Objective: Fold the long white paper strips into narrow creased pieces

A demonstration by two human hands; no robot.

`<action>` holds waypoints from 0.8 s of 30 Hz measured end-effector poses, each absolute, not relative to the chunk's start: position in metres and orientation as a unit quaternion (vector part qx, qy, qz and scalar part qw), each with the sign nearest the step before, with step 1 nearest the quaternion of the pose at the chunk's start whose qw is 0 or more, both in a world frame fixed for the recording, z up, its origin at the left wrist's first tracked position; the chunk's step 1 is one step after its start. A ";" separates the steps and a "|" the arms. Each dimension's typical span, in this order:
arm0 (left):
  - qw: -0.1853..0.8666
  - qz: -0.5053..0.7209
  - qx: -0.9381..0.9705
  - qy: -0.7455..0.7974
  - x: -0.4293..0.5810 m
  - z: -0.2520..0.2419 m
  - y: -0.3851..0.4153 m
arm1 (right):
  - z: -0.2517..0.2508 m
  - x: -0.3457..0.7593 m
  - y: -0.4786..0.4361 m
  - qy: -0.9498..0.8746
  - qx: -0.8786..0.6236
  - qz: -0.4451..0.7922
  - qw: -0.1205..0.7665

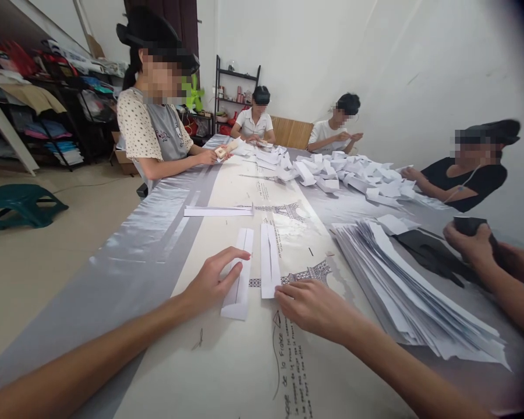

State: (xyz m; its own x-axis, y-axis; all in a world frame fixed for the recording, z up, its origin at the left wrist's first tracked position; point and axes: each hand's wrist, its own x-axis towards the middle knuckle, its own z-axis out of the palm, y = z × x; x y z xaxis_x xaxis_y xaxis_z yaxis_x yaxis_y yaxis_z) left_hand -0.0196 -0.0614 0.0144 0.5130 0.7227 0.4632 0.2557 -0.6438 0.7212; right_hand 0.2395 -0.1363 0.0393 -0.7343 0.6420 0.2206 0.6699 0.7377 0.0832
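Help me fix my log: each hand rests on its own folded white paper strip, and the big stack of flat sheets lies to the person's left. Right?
Not quite: the head view shows the stack of flat sheets on the person's right. The left hand does rest on one folded strip and the right hand on the other strip.

Two bare hands on two bare arms
The left hand [212, 282] and the right hand [308, 305] are bare, with long, slim fingers [232, 255]. Behind the fingers, the left arm [91, 355] and the right arm [402, 372] are bare and thin all the way to the picture's edge.
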 end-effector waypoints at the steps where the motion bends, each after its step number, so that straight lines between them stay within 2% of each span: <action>1: 0.297 0.397 0.812 0.307 -0.020 0.015 -0.061 | 0.040 0.242 -0.135 -0.924 -0.359 -0.085 0.095; 3: 0.285 0.414 0.803 0.320 -0.020 0.015 -0.061 | 0.047 0.249 -0.134 -0.912 -0.374 -0.105 0.131; 5: 0.249 0.424 0.808 0.325 -0.020 0.015 -0.061 | 0.059 0.255 -0.136 -0.892 -0.382 -0.129 0.207; 8: 0.144 0.407 0.849 0.306 -0.020 0.015 -0.058 | 0.080 0.260 -0.141 -0.863 -0.356 -0.147 0.328; 11: 0.023 0.391 0.886 0.249 -0.024 0.015 -0.049 | 0.092 0.262 -0.142 -0.841 -0.328 -0.110 0.416; 13: -0.019 0.385 0.899 0.207 -0.030 0.016 -0.039 | 0.091 0.266 -0.138 -0.824 -0.318 -0.067 0.464; 18: -0.003 0.349 0.912 0.217 -0.040 0.016 -0.026 | 0.074 0.273 -0.125 -0.746 -0.341 0.068 0.568; 24: 0.034 0.364 0.903 0.224 -0.041 0.018 -0.029 | 0.077 0.262 -0.118 -0.663 -0.412 0.191 0.595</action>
